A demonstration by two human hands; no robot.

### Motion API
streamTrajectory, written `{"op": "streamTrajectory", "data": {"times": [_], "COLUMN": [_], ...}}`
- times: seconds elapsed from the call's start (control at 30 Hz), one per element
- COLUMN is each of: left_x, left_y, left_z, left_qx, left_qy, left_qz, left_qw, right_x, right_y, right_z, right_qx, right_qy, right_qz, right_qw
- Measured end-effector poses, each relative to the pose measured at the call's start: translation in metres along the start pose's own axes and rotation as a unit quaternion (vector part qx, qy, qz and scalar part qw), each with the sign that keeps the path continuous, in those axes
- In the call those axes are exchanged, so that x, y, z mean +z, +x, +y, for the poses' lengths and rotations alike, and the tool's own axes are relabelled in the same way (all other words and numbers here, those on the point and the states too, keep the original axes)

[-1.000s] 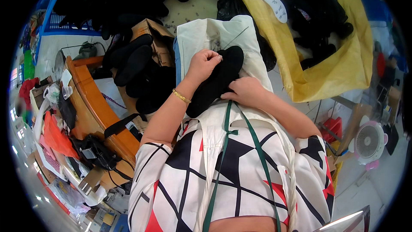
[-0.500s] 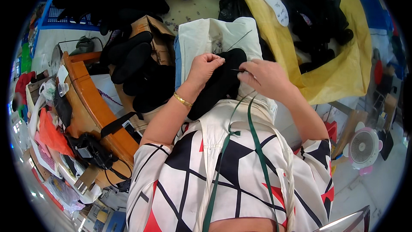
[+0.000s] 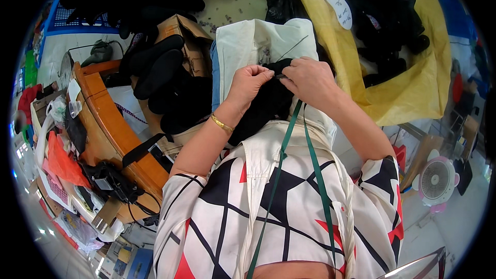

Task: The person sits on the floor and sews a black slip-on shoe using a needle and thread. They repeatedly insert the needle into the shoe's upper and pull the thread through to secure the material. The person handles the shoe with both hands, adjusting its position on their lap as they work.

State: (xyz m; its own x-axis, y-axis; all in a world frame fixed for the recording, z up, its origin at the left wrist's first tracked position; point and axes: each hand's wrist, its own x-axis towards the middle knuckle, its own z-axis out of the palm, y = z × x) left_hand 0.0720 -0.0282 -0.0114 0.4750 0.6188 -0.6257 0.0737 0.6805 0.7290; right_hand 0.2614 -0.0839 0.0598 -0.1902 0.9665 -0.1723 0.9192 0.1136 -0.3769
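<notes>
While the left hand (image 3: 248, 83) was kept over the black shoe-shaped piece (image 3: 266, 106), its fingertips pinched narrow on nothing that could be made out, the right hand (image 3: 312, 78) was brought in beside it, a small dark bit (image 3: 279, 76) pinched in its fingertips. The work thus seemed gathered at one spot. The piece was laid on white cloth (image 3: 235, 46), near the body. Sideways room was bounded by the cardboard box (image 3: 194, 54) at left and the yellow bag (image 3: 408, 103) at right; green straps (image 3: 318, 175) were hung on the near side.
</notes>
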Motion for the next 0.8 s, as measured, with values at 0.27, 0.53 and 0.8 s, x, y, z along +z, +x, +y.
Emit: {"op": "streamTrajectory", "data": {"times": [0.27, 0.53, 0.8], "left_x": [-0.001, 0.001, -0.002], "left_y": [0.001, 0.0, -0.001], "left_z": [-0.001, -0.002, 0.0], "left_qx": [0.0, 0.014, 0.039], "left_qy": [-0.004, -0.001, 0.021], "left_qz": [0.0, 0.0, -0.001], "left_qw": [1.0, 1.0, 0.999], "right_x": [-0.003, 0.0, -0.003], "right_y": [0.003, 0.004, -0.011], "right_z": [-0.003, -0.004, -0.016], "right_qx": [0.009, 0.008, -0.043], "right_qy": [-0.01, -0.008, 0.011], "right_qz": [-0.031, -0.031, -0.037], "right_qw": [0.999, 0.999, 0.998]}}
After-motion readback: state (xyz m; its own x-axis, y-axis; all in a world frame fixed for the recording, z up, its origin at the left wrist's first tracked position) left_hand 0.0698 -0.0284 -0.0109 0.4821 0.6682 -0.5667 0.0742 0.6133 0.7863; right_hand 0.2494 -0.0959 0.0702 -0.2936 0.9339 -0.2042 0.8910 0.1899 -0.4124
